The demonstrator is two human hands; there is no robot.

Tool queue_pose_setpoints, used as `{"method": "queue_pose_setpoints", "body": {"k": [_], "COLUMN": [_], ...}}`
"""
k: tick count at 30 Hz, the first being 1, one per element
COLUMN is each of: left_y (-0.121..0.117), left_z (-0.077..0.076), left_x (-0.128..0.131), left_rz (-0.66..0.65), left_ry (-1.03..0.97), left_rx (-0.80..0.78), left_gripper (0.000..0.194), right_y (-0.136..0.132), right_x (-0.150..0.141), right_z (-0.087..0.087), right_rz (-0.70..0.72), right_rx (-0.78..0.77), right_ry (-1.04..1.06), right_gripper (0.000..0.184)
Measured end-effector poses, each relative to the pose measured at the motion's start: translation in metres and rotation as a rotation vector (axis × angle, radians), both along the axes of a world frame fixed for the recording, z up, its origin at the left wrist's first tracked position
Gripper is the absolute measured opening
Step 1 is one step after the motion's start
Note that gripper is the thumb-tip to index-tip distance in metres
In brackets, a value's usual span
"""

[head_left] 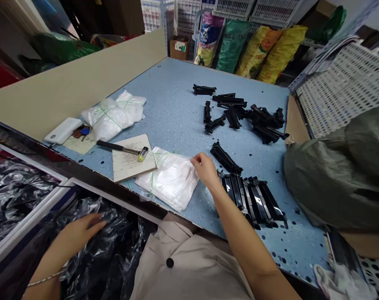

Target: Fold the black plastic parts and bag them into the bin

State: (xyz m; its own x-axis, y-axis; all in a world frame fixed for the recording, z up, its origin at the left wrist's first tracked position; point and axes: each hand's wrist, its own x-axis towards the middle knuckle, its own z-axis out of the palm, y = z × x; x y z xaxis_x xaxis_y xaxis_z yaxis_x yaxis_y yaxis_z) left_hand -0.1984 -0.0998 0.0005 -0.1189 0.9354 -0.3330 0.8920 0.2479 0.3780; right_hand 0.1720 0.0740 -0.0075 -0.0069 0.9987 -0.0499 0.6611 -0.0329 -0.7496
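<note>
My right hand (205, 168) is at the far right edge of a stack of clear plastic bags (172, 179) tied with green string, thumb and fingers pinched on a bag's edge. My left hand (75, 235) hovers over a bin of bagged black parts (105, 250), thumb apart from the fingers and nothing in its grasp. Just right of my right forearm, black plastic strips (255, 200) lie side by side in a row. Another small bundle of black strips (226, 157) rests above them.
A hammer (123, 148) lies on a pale board (133, 164). Behind are more tied bags (114, 114) and a white device (63, 130). Loose black parts (233, 110) are scattered across the blue table (164, 104). A dark green sack (336, 171) bulges over its right edge.
</note>
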Motion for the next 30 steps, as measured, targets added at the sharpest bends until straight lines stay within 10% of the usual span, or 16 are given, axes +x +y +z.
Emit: {"method": "queue_pose_setpoints", "body": {"k": [5,8,14,21,30], "left_y": [0.071,0.1,0.116,0.108,0.107], "left_z": [0.006,-0.003,-0.018,-0.023,-0.004], "left_x": [0.175,0.219,0.197,0.213,0.196], "left_rz": [-0.046,-0.019,0.112,0.122,0.257], "left_ry": [-0.216,-0.277,-0.764,-0.358,-0.925], "left_rx": [0.492,0.63,0.4,0.608,0.404], "left_gripper": [0.044,0.031,0.019,0.032,0.027], "right_y": [-0.013,-0.021,-0.03,-0.032,-0.039], "right_x": [-0.025,-0.025,-0.008,-0.021,-0.025], "right_z": [0.013,0.02,0.012,0.008,0.008], "right_rz": [-0.01,0.006,-0.031,0.134,0.156], "right_rx": [-0.138,-0.191,-0.265,-0.281,-0.213], "right_ry": [0.621,0.85,0.926,1.042,1.029], "right_gripper": [0.023,0.032,0.035,0.028,0.016]}}
